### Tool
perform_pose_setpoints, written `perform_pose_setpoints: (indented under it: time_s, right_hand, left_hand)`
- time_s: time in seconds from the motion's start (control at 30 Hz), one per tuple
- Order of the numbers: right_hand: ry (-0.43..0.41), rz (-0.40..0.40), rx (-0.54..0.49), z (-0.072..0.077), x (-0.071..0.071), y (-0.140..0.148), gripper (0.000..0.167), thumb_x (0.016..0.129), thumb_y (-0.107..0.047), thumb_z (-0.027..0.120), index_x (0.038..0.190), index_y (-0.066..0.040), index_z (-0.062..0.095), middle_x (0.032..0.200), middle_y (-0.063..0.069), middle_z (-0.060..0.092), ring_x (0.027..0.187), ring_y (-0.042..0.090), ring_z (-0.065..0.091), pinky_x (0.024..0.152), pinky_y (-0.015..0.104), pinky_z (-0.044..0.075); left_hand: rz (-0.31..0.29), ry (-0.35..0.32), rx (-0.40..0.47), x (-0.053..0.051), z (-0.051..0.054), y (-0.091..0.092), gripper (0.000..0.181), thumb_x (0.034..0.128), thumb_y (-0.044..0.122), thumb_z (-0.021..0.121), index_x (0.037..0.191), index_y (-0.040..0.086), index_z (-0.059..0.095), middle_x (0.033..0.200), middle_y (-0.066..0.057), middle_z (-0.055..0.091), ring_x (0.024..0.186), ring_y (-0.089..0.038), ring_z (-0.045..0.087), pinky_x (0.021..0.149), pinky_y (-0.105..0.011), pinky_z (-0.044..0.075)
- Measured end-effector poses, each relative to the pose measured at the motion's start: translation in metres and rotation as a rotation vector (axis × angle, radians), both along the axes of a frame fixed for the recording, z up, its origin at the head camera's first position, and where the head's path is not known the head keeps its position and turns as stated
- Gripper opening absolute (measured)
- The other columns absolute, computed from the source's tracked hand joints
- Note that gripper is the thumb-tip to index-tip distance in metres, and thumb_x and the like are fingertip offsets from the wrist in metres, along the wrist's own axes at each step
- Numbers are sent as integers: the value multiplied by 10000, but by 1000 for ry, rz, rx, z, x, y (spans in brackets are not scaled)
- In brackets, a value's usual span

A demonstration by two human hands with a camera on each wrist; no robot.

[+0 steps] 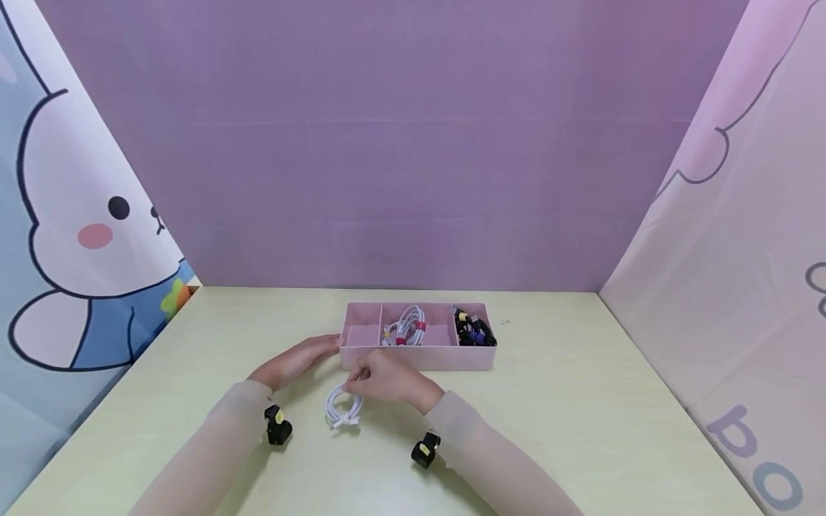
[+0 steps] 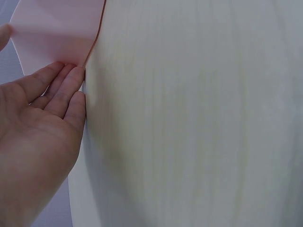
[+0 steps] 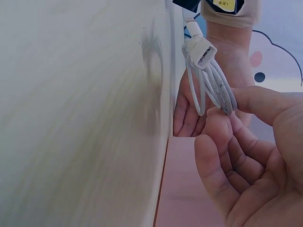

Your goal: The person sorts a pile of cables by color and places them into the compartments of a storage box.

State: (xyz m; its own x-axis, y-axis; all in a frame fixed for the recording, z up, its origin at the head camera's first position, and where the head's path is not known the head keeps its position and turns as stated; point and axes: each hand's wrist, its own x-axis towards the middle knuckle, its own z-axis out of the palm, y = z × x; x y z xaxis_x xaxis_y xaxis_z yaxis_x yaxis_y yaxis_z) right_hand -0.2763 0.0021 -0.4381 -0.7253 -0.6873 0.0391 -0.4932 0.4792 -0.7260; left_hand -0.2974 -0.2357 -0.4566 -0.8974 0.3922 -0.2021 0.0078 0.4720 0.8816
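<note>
A coiled white cable (image 1: 334, 410) hangs from my right hand (image 1: 387, 376), pinched between thumb and fingers in front of the box. In the right wrist view, white connector ends show on the far side of the coiled cable (image 3: 215, 85). My left hand (image 1: 300, 362) touches the left end of the pink box (image 1: 419, 360). Its fingers lie fairly straight along the box wall (image 2: 57, 35) in the left wrist view. Inside the box's middle compartment sits a white cable bundle (image 1: 411, 324) with red ties. Black cables (image 1: 474, 331) fill the right compartment; the left one shows a bare floor.
The box stands towards the back of a pale wooden table (image 1: 568, 416). Behind the table rises a purple backdrop (image 1: 400, 158). Printed cloths flank both sides, the left cloth (image 1: 84, 186) with a cartoon animal. Each wrist carries a small black camera.
</note>
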Motion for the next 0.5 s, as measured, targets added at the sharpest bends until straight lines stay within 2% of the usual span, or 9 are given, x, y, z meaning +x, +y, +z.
perform_pose_setpoints:
  time_s: [0.3,0.5]
  right_hand:
    - [-36,-35,-24,6,3,5,81,905,-239,766,871,-166,759,776,-126,663,701,40,598,653,198,520]
    - [-25,-57,-37,9,1,9,93,906,-246,768,846,-176,753,759,-121,669,684,47,596,639,208,518]
  left_hand:
    - [-3,9,-4,1,1,0,613,1060,517,376,1544,142,410,1625,-88,289,1507,-352,140,1173,-639,27]
    - [19,7,-28,2,3,1,619,1056,525,383,1545,146,410,1622,-92,296,1506,-359,140,1168,-651,25]
